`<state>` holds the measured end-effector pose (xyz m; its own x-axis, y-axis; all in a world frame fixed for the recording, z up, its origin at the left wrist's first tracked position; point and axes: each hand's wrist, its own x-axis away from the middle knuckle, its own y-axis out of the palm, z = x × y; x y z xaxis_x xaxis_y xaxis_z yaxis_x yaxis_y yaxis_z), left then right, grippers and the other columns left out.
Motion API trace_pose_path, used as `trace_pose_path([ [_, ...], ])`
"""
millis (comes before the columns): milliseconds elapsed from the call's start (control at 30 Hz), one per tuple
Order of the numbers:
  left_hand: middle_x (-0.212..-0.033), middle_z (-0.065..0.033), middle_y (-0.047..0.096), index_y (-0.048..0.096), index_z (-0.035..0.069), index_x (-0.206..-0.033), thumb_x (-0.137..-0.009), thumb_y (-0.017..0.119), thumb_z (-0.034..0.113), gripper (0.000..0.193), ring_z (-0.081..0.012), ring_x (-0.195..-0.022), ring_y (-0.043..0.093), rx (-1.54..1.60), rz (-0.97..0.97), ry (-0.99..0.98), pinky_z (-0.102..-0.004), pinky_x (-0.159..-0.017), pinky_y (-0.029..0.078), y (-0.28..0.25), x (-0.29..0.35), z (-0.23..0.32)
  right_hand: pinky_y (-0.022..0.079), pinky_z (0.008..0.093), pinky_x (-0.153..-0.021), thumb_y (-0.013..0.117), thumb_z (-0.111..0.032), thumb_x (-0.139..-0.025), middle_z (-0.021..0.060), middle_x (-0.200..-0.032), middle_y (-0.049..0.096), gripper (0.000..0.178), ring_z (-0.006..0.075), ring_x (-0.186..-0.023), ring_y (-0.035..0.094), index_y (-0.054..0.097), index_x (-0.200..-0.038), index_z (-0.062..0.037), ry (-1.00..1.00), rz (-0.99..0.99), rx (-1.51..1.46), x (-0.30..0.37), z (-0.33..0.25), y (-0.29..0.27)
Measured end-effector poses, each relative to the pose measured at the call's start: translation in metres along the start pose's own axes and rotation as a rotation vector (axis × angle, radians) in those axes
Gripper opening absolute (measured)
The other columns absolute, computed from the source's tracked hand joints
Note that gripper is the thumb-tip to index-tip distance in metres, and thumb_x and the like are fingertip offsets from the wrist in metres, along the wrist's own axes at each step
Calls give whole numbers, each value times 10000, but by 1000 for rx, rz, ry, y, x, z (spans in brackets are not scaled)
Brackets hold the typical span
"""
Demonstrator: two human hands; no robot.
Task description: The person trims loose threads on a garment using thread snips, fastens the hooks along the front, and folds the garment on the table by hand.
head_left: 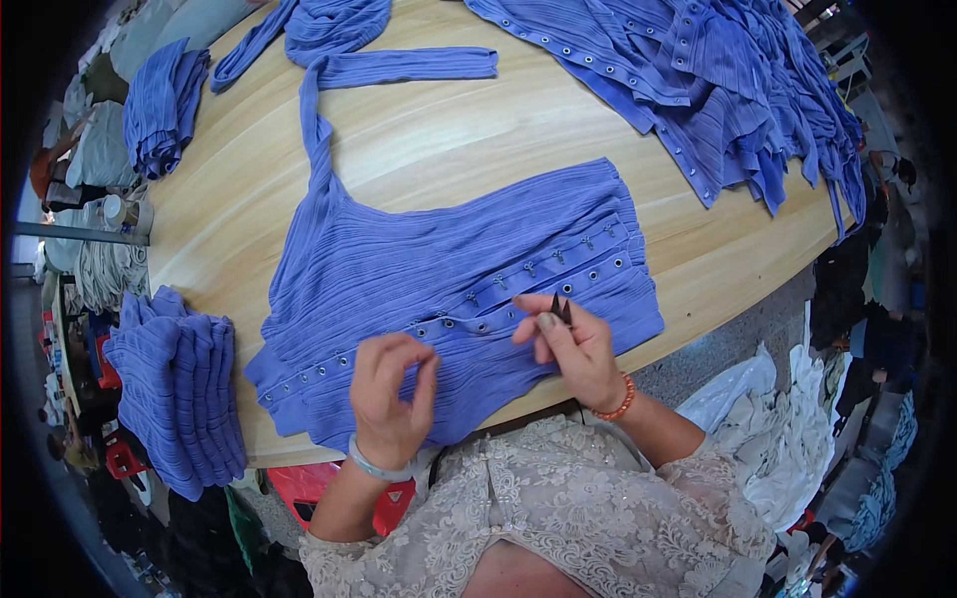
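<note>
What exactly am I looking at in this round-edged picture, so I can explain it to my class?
There is no machine here, just one person's bare hands. A wide fisheye camera on their head looks down, so straight edges bend. On the wooden table lies a blue ribbed garment with metal eyelets and hooks. The right hand holds a small dark pointed tool. The left hand is curled over the garment; whether it pinches anything is unclear. Similar blue fabric forms a heap at upper right.

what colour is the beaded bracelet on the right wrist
The beaded bracelet is orange, best seen in the head view, the only one here.
</note>
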<state>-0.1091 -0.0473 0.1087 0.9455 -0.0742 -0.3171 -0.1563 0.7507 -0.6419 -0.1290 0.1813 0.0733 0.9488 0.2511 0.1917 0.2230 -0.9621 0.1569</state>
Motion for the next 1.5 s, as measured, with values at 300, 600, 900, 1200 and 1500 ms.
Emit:
trace_pose_path([
  [300,-916,-122,545,656,44,-976,-705,707,-69,298,-285,-856,549,-183,-266,97,-372,-739,455,19,-45,-12,504,277,-685,542,-65,-953,102,-861,663,346,140,-751,635,555,-1284,35,-79,71,347,-11,-12,-20],
  [600,-884,-109,529,639,36,-901,-744,666,-37,176,-290,-837,519,-322,-371,159,-391,-736,423,29,-51,-19,501,358,-753,620,-89,-910,194,-1011,607,466,293,-839,620,482,-1333,52,-221,44,555,-18,-16,-25],
  [900,-850,-135,533,551,9,-883,-804,575,-90,128,-313,-812,520,-26,-210,-99,-386,-759,422,29,-37,-31,458,390,-728,621,-64,-899,169,-897,538,478,325,-784,542,478,-1347,25,-309,-89,813,-25,-19,-19],
  [1200,-895,-129,560,611,21,-983,-782,633,-75,224,-311,-844,559,-37,-165,-69,-387,-739,453,17,-20,-30,479,381,-677,628,-92,-893,146,-884,570,425,315,-770,592,525,-1295,2,-276,-132,872,-29,-15,-16],
  [1500,-939,-124,560,644,50,-1051,-784,641,-27,278,-307,-844,565,-229,-422,90,-398,-750,452,27,-45,-28,489,384,-666,636,-87,-885,148,-888,578,423,329,-758,601,531,-1286,0,-295,-129,895,-32,-11,-18],
])
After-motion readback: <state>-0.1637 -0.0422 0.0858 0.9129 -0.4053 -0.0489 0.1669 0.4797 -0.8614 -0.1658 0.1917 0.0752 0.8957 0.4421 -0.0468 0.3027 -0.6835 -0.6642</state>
